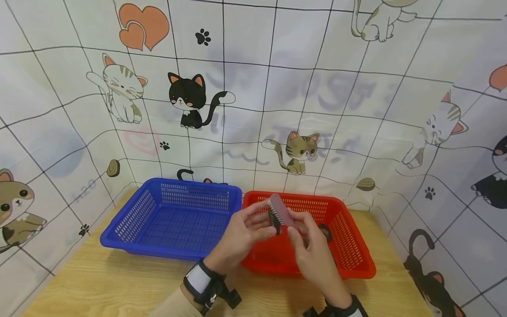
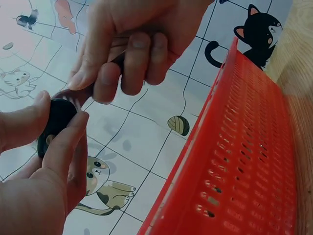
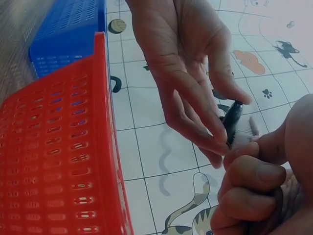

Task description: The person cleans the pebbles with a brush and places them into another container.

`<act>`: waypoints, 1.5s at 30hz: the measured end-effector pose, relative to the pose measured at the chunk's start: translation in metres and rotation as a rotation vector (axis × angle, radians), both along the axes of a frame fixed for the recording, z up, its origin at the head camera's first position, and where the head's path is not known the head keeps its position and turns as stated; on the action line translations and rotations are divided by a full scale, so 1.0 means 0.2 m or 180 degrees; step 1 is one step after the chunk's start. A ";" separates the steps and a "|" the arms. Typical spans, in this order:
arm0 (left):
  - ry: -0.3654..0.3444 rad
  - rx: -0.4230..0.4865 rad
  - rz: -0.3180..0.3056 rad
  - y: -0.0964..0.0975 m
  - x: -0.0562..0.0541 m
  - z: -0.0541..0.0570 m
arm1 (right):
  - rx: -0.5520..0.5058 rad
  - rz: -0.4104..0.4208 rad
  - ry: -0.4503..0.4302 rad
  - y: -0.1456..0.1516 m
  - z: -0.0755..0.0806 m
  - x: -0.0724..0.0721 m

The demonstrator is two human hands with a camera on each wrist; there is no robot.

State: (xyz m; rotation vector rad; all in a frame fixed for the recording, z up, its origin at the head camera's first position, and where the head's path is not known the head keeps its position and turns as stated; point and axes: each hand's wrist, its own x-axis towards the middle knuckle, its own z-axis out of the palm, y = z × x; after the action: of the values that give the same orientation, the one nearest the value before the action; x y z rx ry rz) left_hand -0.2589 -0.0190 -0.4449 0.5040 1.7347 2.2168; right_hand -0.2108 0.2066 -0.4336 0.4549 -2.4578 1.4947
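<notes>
over the red basket (image 1: 353, 241), left grip (image 1: 244, 234) pinches a black object (image 2: 57, 116), right grip (image 1: 314, 253) a brush (image 1: 283, 211)

In the head view, left hand (image 1: 239, 234) and right hand (image 1: 314, 255) are showing bare. At seven o'clock, a black left wristband (image 1: 214, 283) is carrying a white panel (image 1: 198, 278) and black angular fitting (image 1: 233, 298); a cream sleeve (image 1: 176, 304) is appearing behind. At five o'clock, a black right wristband (image 1: 351, 304) is matching.
</notes>
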 end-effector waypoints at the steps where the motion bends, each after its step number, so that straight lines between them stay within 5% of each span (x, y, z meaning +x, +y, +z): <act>1: 0.0017 0.0035 0.0012 0.00 0.00 0.00 | 0.0013 0.0016 -0.0030 0.00 0.00 0.00; 10: 0.0070 0.0038 0.0030 0.00 -0.01 0.00 | 0.0166 0.0198 -0.0095 0.01 0.04 0.02; 15: 0.0088 0.0043 -0.0098 0.01 0.00 0.01 | 0.0115 0.0057 0.0040 0.01 0.08 0.00; 19: 0.0130 0.0124 0.0003 0.00 0.01 0.02 | 0.0076 -0.0005 -0.0005 0.02 0.09 0.00; 26: 0.0096 0.0110 0.0168 -0.01 -0.01 0.00 | -0.0018 0.0322 -0.0044 -0.01 0.05 0.02; 31: 0.0044 -0.0039 -0.0014 0.00 0.00 -0.01 | 0.0025 0.0154 0.0173 -0.02 0.04 -0.03; 36: -0.0014 0.0184 0.0085 -0.02 0.00 0.01 | 0.0104 -0.0021 0.0082 0.00 0.02 -0.03; 45: 0.0015 0.0187 0.0241 -0.04 -0.04 0.00 | 0.0056 0.0260 0.0130 -0.02 -0.02 0.01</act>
State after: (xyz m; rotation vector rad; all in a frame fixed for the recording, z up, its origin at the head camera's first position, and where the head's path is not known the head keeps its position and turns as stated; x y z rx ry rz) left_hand -0.2667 -0.0264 -0.4444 0.4645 1.7224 2.3265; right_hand -0.2098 0.2031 -0.4376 0.5899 -2.4503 1.4801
